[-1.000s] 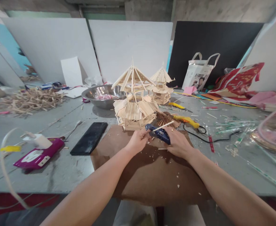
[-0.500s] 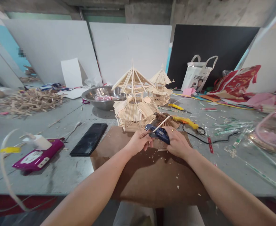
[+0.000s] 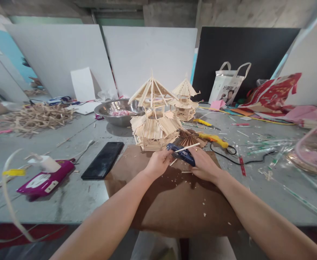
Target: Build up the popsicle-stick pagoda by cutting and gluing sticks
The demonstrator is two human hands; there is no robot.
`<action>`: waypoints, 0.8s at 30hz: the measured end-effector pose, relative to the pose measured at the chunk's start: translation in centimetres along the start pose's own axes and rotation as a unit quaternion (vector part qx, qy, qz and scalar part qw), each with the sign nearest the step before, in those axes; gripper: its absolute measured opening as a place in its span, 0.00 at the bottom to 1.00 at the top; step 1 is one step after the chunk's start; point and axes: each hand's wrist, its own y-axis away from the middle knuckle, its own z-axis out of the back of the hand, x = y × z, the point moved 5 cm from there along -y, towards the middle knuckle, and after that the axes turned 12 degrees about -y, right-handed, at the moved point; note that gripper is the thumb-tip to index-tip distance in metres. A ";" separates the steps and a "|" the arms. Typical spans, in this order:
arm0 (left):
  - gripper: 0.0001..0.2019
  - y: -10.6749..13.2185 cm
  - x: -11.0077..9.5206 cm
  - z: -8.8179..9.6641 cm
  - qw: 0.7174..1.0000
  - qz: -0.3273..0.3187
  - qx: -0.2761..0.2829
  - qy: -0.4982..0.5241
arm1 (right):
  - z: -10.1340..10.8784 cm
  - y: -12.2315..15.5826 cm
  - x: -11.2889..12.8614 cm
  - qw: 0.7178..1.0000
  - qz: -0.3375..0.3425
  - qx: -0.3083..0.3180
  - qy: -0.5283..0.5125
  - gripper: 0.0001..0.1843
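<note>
Stick work above a brown sheet (image 3: pixel 174 213) on the grey surface (image 3: pixel 74 207): the left hand (image 3: pixel 158 163) has its fingers pinched on a thin wooden stick (image 3: pixel 188 147), which slants across a dark blue hand tool (image 3: pixel 184 156) gripped by the fingers of the right hand (image 3: pixel 205 165). Just beyond the hands, I see pavilion model 1 (image 3: pixel 155 130), with pavilion model 2 (image 3: pixel 184 105) farther back.

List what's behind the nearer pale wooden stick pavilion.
Behind the nearer pavilion: another pale stick pavilion, a round silver metal bowl, a white upright panel. Covered: part of the bowl and anything directly behind the lower roof.
</note>
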 end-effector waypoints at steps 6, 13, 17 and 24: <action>0.09 0.1 0.5 -1.1 0.988 0.079 0.053 0.118 | 0.0 0.0 -0.1 1.000 -0.016 -0.010 0.006 0.29; 0.11 0.5 0.6 -2.3 0.897 0.192 0.155 0.366 | 0.4 -0.1 0.3 0.999 -0.034 -0.025 0.012 0.29; 0.13 0.6 -0.1 -2.1 0.888 0.201 0.147 0.386 | 0.7 -0.1 0.6 0.998 -0.032 -0.048 0.029 0.30; 0.12 1.0 -0.9 -1.9 0.896 0.227 0.089 0.372 | 0.9 0.1 0.6 0.993 -0.045 -0.091 0.060 0.34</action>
